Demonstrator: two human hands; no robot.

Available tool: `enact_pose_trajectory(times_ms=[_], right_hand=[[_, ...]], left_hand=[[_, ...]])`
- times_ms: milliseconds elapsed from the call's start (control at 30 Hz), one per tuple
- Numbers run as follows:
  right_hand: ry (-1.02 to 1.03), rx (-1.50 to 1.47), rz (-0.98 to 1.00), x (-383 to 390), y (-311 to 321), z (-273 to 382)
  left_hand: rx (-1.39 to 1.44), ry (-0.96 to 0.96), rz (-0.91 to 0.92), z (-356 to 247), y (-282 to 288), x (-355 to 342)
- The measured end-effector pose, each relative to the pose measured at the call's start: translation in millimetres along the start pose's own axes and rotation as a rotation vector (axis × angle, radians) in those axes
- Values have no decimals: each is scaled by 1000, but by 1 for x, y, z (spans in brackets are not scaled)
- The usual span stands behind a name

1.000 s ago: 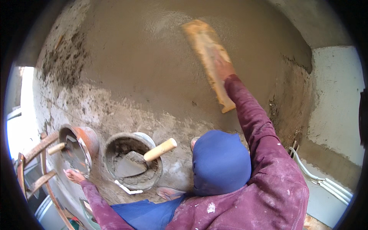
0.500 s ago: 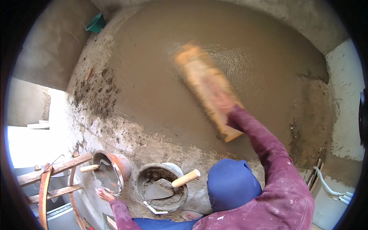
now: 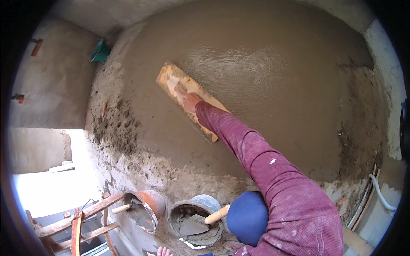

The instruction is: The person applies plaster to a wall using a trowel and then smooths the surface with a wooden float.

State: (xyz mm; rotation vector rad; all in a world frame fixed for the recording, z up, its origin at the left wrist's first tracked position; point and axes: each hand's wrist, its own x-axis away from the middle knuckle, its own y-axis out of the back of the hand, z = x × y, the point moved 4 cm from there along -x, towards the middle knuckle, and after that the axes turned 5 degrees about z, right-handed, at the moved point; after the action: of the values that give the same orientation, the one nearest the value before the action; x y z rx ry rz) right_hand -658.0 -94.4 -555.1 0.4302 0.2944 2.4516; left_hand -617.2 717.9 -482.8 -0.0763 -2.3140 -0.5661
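Observation:
My right hand (image 3: 191,100) grips a long wooden float (image 3: 218,106) from above, and its handle is hidden under my fingers. The float lies slanted on a broad layer of smooth, wet grey-brown mortar (image 3: 277,111). At the lower edge my left hand (image 3: 164,251) shows only its fingers, apart and with nothing in them. Just above it stands a bucket of mortar (image 3: 174,232) with a trowel (image 3: 193,227) resting inside, its wooden handle pointing right. To the left is an orange bucket (image 3: 154,200) with grey mix and another wooden-handled tool (image 3: 121,209).
Crumbled mortar (image 3: 115,128) borders the wet layer on the left. A green bucket (image 3: 100,51) stands by the far left wall. Wooden bars of a frame (image 3: 77,222) are at lower left. A white pipe (image 3: 378,194) bends at right. A rounded blue cloth shape (image 3: 247,217) sits beside my right arm.
My right hand has moved the float left across the mortar, the arm now reaching further out. My left hand has shifted right and toward the lower edge. The whole view has shifted a little.

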Motion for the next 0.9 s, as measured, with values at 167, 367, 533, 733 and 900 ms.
enact_pose_trajectory(times_ms=[167,367,533,733,900], right_hand=[[-58,25,-306,9,76,-40],[-118,109,-591,47,187,-111],[-213,248,-782,106,254,-154],[-288,305,-952,208,332,-244],[-498,442,-1104,331,383,-296]], left_hand=[[-49,52,54,-10,-27,-11],[-122,48,123,-35,-61,-27],[-151,40,146,-50,-69,-29],[-151,51,185,-48,-78,-38],[-110,79,208,-32,-71,-46]])
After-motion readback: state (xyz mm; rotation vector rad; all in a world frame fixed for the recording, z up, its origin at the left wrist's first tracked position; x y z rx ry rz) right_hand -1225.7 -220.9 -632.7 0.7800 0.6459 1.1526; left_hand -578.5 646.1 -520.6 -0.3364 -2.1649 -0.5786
